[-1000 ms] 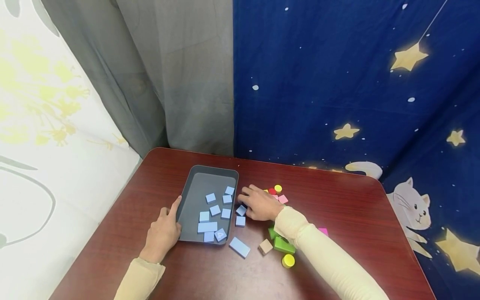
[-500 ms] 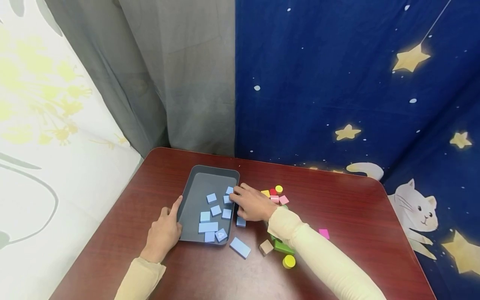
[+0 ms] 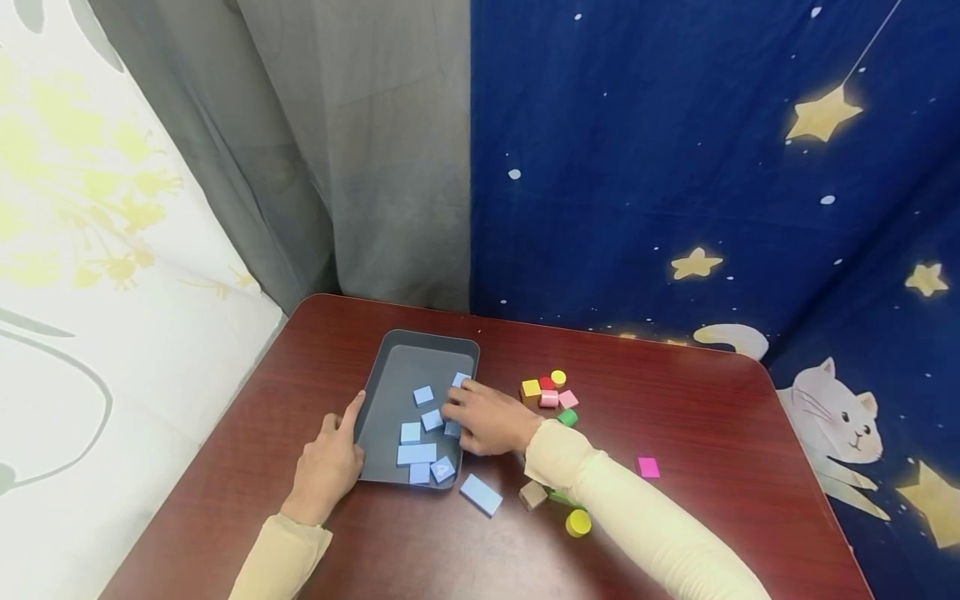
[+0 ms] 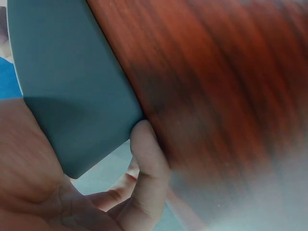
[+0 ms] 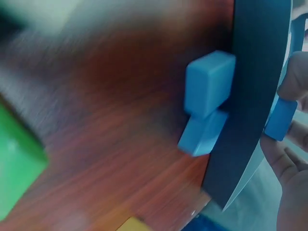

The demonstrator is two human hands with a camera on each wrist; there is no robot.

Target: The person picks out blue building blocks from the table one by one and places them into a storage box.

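The dark grey tray (image 3: 408,358) lies on the table's left half with several light-blue blocks (image 3: 416,454) in it. My left hand (image 3: 326,458) grips the tray's left side, its fingers at the wall (image 4: 79,96) in the left wrist view. Across the tray's right rim reaches my right hand (image 3: 495,419). Its thumb and fingers pinch a blue block (image 5: 280,119) inside that rim in the right wrist view. Just outside the tray wall sit two more blue blocks, one (image 5: 209,84) overlapping the other (image 5: 203,134); in the head view the right hand covers them.
A long blue block (image 3: 481,495) lies near the tray's front right corner. Right of it are a wooden cube (image 3: 533,496), a yellow cylinder (image 3: 578,523) and a partly hidden green block (image 3: 564,497). Several yellow, red and pink pieces (image 3: 549,398) cluster farther back. A magenta piece (image 3: 648,467) lies rightward.
My right hand has moved left from the table beside the tray to over its right rim, carrying a blue block. The left hand and the tray have stayed put.
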